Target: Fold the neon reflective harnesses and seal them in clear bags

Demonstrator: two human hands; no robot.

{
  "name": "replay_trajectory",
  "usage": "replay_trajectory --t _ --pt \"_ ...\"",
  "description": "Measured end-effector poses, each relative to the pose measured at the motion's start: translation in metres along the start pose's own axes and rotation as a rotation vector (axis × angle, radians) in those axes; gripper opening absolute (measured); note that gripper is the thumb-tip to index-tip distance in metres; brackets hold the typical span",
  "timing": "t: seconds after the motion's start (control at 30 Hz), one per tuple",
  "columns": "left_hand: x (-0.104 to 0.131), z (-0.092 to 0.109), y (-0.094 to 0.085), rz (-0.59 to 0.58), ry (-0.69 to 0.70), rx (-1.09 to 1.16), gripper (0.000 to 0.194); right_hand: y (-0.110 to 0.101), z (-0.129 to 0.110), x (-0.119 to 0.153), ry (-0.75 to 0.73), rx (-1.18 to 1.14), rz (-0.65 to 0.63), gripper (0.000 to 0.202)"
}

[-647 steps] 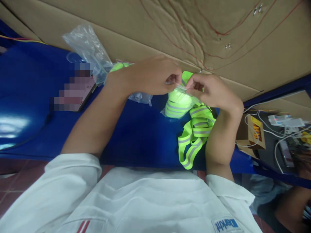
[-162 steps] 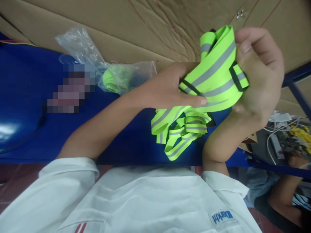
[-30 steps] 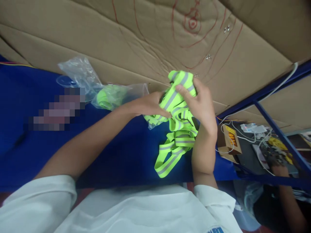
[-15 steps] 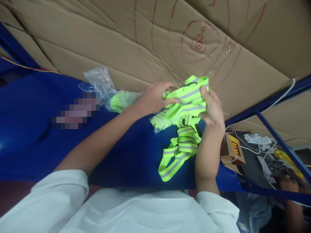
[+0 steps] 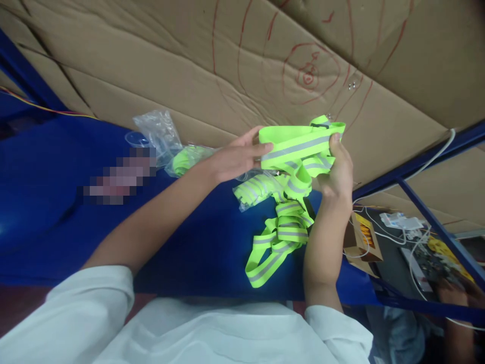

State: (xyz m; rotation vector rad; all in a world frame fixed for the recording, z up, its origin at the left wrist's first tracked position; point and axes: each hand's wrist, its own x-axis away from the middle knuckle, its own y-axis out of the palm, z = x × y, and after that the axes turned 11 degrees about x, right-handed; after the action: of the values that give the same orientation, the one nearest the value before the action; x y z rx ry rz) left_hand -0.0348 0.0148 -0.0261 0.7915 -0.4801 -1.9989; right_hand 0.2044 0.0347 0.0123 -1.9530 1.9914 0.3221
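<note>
While the left fingers (image 5: 264, 149) and right fingers (image 5: 335, 142) grip the looped reflective strap (image 5: 299, 148), its slack could snag the strap pile (image 5: 291, 233) below them.

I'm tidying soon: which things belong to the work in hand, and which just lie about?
Likely in use: striped strap held by left hand and right hand; loose straps; bagged straps; clear bag.
Apparently lying about: cardboard box; white cable.

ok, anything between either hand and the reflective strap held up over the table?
Nothing visible: left hand and right hand both touch the neon-green reflective strap directly, one toward each end. The bagged strap and tangled straps lie below on the blue table, not between.
</note>
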Motion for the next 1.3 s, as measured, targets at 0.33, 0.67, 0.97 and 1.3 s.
replay_trajectory --t 0.33,0.67,0.97,1.3 --pt "-0.014 -0.027 -0.007 0.351 0.133 -0.116 0.079 0.016 0.004 0.005 -0.283 0.383 0.278 0.038" --pt "-0.011 -0.004 -0.029 0.051 0.014 -0.184 0.089 -0.010 0.002 -0.004 0.023 0.137 -0.085 0.048" --pt "-0.015 -0.025 -0.014 0.375 0.157 -0.440 0.062 0.023 0.005 0.005 -0.035 0.182 0.016 0.048" --pt "0.028 -0.030 0.060 0.186 0.170 -0.745 0.057 0.035 -0.009 0.020 -0.348 0.509 0.538 0.033"
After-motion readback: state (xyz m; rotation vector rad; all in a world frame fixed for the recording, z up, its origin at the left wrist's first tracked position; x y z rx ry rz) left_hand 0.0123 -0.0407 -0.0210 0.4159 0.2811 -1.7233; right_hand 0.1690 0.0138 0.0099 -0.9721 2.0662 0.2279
